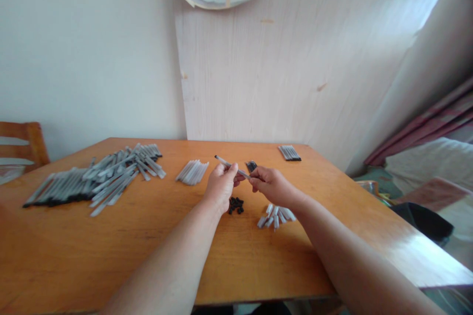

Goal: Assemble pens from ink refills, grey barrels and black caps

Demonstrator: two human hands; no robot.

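Observation:
A slim, whitish translucent pen (pixel 223 161) with a dark end at the upper left is held slantwise above the table. My left hand (pixel 220 186) is closed around its middle, thumb on top. At the pen's lower right end, my right hand (pixel 273 184) pinches with its fingertips; exactly what they cover is hidden. Just below my left hand lie small black plugs (pixel 236 205). Short whitish pen caps (pixel 276 216) are heaped under my right wrist. Behind the hands are thin dark sticks (pixel 251 165), partly hidden, which look like refills.
Whitish tubes (pixel 192 172) lie in a row left of my hands. A large pile of pens (pixel 121 167) with black ends covers the table's left. Another row of pens (pixel 289 152) sits at the back right. The wooden table (pixel 155 251) meets the wall behind.

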